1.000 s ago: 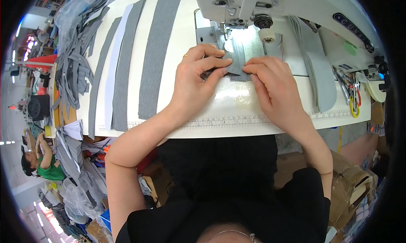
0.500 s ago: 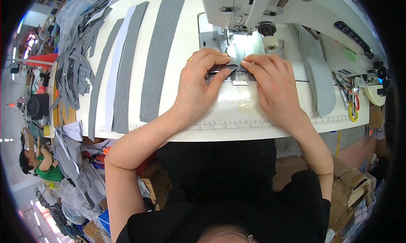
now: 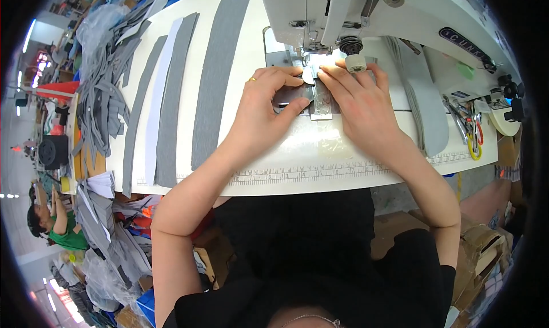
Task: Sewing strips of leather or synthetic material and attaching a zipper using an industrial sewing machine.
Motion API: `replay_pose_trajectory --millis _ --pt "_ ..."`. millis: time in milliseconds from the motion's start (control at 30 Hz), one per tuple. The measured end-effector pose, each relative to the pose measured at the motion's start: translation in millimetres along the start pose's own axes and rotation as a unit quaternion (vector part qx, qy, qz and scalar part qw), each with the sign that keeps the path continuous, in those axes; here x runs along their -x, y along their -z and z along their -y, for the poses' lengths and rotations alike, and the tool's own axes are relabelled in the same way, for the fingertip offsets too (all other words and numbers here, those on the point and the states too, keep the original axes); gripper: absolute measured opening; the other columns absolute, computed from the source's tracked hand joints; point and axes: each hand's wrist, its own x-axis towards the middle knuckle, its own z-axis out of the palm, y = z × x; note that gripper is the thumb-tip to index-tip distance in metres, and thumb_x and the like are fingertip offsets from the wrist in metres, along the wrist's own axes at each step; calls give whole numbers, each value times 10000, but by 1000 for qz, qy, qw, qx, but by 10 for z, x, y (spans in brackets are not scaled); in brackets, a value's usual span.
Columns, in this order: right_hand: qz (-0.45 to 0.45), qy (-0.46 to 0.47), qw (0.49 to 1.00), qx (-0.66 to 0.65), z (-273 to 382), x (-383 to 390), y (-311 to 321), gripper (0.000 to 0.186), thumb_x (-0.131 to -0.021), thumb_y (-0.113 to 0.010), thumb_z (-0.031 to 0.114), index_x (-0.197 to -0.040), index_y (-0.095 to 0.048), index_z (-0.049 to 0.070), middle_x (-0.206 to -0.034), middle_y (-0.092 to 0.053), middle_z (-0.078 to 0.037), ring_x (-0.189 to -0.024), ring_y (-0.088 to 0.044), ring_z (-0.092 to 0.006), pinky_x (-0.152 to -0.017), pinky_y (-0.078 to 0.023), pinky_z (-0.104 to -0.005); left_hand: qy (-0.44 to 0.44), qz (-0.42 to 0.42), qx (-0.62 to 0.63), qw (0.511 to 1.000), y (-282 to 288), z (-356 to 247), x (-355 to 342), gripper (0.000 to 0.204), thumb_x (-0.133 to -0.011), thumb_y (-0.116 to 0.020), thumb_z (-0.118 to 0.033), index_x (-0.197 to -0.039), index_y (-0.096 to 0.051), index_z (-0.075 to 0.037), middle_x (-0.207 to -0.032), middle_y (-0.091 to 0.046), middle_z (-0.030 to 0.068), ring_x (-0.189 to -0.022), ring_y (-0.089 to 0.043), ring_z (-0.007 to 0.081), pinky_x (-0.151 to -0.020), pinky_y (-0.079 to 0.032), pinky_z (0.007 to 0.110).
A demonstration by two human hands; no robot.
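My left hand (image 3: 266, 106) is curved, its thumb and forefinger bent toward each other with a gap at the tips; a small dark thing (image 3: 309, 76) sits just past them, and I cannot tell whether I am pinching it. My right hand (image 3: 361, 102) reaches forward with its fingers laid out and close together; its thumb is hidden, so I cannot tell if it pinches anything. Between my hands is a narrow clear plate (image 3: 321, 108), and a metal plate (image 3: 290, 96) shows inside the curve of my left hand. Just ahead of my fingertips stands the sewing machine (image 3: 320, 16), its lamp glaring over the needle area. Any cloth there is mostly covered by my fingers and the glare.

I judge the work to be midway: both hands are at the needle, but no completed seam is visible to me. To the left of my left hand lie a wide grey strip (image 3: 222, 76), another grey strip (image 3: 176, 99), a white strip (image 3: 162, 99) and a narrow grey strip (image 3: 143, 111), flat and apart from the machine, apparently not taken up yet. Beyond my right hand rests a layered grey stack (image 3: 426, 116); whether it is finished, I cannot tell. Farther right are scissors (image 3: 474, 148).
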Motion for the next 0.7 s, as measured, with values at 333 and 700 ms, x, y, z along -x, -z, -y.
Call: replay_pose_trajectory --millis 333,700 --pt "4 -27 999 -34 -6 6 -61 565 -840 -594 -23 -1397 -602 73 -1353 -626 -87 -1152 -604 -270 -1225 -242 -566 -39 -11 12 999 40 114 -50 257 -838 -804 -78 -1055 -699 11 -1248 -708 148 -1174 -606 317 -932 -550 397" --pt "-63 -85 994 16 -125 261 500 468 -937 -649 95 -1401 -599 64 -1322 -642 -110 -1228 -587 -315 -1130 -365 -482 31 -54 35 997 37 64 -92 281 -903 -722 -73 -1172 -685 -1 -1333 -669 163 -1219 -588 329 -1038 -489 429"
